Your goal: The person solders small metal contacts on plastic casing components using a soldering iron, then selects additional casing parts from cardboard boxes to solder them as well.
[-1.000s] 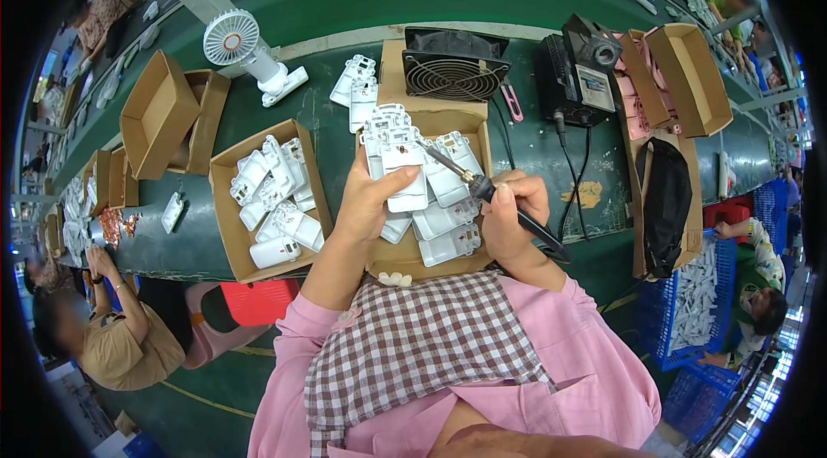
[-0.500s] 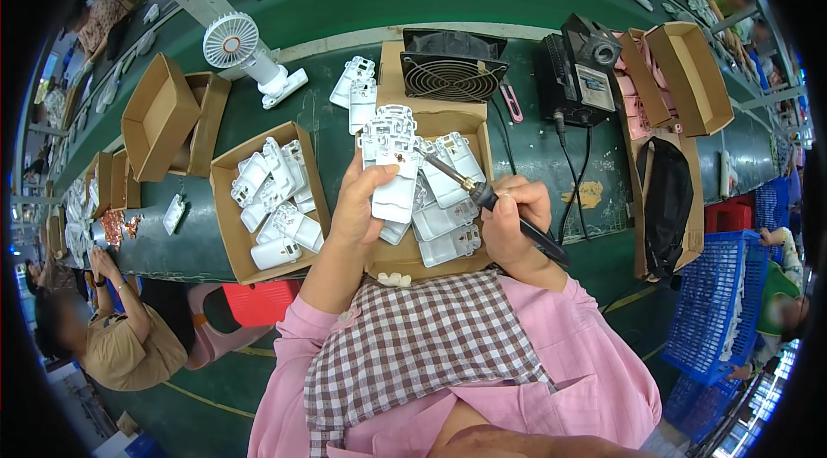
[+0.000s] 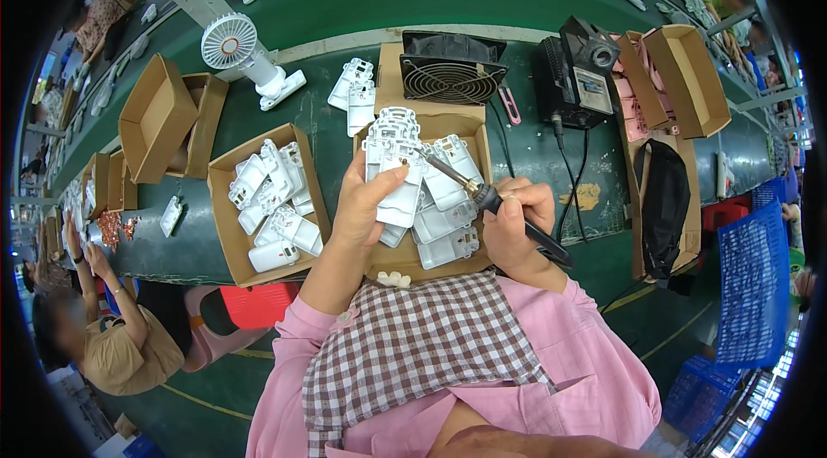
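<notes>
My left hand (image 3: 360, 199) is closed round several white plastic casings (image 3: 398, 193), fanned over one another above a cardboard box. Its thumb presses on the front casing, beside small metal contacts. In my right hand (image 3: 519, 225) is a soldering iron (image 3: 485, 197) with a black handle, gripped like a pen. The iron's metal tip points up and left, close to the casings; whether it touches them I cannot tell. More white casings (image 3: 448, 243) lie in the cardboard box (image 3: 472, 126) beneath my hands.
To the left stand another cardboard box (image 3: 222, 238) of white casings and a white handheld fan (image 3: 231, 43). Behind the work are a black cooling fan (image 3: 452, 79) and a soldering station (image 3: 575, 79). A black bag (image 3: 663, 208) lies at right. A co-worker (image 3: 121, 342) sits at left.
The held casings have shifted slightly in my left hand, while the iron stays almost in place. At left the co-worker's arms have risen; at right a blue basket has moved.
</notes>
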Demonstrator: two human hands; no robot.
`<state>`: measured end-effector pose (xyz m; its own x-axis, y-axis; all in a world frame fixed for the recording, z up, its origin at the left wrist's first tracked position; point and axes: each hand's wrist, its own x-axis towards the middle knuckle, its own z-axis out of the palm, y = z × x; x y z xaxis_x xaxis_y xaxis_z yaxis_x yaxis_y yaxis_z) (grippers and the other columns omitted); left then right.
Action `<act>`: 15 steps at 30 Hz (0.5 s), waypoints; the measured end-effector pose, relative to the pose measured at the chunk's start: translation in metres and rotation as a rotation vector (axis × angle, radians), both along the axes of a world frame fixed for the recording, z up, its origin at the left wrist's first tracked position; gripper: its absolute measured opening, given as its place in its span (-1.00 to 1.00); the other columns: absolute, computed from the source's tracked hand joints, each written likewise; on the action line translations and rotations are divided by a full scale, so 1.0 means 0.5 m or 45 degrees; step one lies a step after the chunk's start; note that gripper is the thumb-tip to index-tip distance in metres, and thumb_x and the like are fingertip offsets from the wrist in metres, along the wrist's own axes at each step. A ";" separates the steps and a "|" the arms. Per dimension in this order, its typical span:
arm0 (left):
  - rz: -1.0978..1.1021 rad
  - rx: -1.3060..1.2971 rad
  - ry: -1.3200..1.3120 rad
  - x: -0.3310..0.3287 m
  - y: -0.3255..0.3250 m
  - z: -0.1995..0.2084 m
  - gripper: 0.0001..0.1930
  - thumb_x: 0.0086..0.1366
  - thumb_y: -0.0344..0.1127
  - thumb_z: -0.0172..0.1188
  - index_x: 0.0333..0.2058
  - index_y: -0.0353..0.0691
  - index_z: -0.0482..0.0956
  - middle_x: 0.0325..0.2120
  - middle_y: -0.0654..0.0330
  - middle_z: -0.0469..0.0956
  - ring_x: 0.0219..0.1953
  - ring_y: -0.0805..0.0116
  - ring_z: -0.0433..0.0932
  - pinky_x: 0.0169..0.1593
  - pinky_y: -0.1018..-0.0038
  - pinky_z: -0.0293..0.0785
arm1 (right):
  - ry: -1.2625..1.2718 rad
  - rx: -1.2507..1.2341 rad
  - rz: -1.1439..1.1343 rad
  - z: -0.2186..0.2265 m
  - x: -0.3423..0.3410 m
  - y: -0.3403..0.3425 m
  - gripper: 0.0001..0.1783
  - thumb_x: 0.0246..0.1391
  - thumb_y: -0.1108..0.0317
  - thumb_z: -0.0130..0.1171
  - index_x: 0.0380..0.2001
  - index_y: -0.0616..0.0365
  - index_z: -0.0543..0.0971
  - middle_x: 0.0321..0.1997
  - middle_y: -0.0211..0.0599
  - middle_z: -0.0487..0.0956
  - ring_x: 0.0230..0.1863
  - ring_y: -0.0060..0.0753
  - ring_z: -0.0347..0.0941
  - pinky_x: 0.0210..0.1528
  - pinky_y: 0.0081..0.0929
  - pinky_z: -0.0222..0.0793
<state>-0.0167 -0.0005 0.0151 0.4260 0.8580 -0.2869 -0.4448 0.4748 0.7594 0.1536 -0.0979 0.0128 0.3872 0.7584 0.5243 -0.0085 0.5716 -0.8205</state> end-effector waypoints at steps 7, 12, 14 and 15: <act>0.057 0.105 0.008 0.001 -0.002 0.009 -0.48 0.02 -0.50 0.24 0.01 -0.36 0.34 -0.19 0.13 0.50 -0.18 0.42 0.51 -0.06 0.48 0.44 | -0.017 -0.011 0.028 0.005 0.000 -0.005 -0.85 0.16 0.45 0.02 -0.32 0.17 0.25 -0.47 -0.32 0.38 -0.49 -0.59 0.25 -0.39 -0.60 0.24; 0.190 0.440 0.389 0.003 0.000 -0.003 -0.43 0.01 -0.48 0.26 0.04 -0.40 0.31 -0.18 0.14 0.50 -0.17 0.47 0.48 -0.06 0.53 0.40 | -0.064 -0.062 0.000 0.006 -0.002 -0.011 -0.87 0.14 0.47 0.01 -0.33 0.18 0.26 -0.45 -0.31 0.39 -0.47 -0.58 0.26 -0.36 -0.59 0.26; 0.219 0.444 0.403 0.008 -0.004 0.003 -0.42 0.00 -0.48 0.26 0.04 -0.41 0.30 -0.18 0.14 0.50 -0.17 0.46 0.48 -0.06 0.53 0.39 | -0.069 -0.075 0.000 0.007 -0.002 -0.012 -0.87 0.14 0.49 0.01 -0.33 0.19 0.27 -0.45 -0.30 0.39 -0.47 -0.58 0.26 -0.35 -0.60 0.26; 0.248 0.449 0.418 0.010 -0.006 0.005 -0.42 0.00 -0.47 0.26 0.04 -0.41 0.29 -0.18 0.13 0.50 -0.17 0.46 0.47 -0.05 0.54 0.39 | -0.070 -0.104 0.008 0.007 -0.002 -0.013 -0.88 0.14 0.50 0.00 -0.33 0.19 0.27 -0.45 -0.30 0.39 -0.46 -0.59 0.26 -0.35 -0.61 0.26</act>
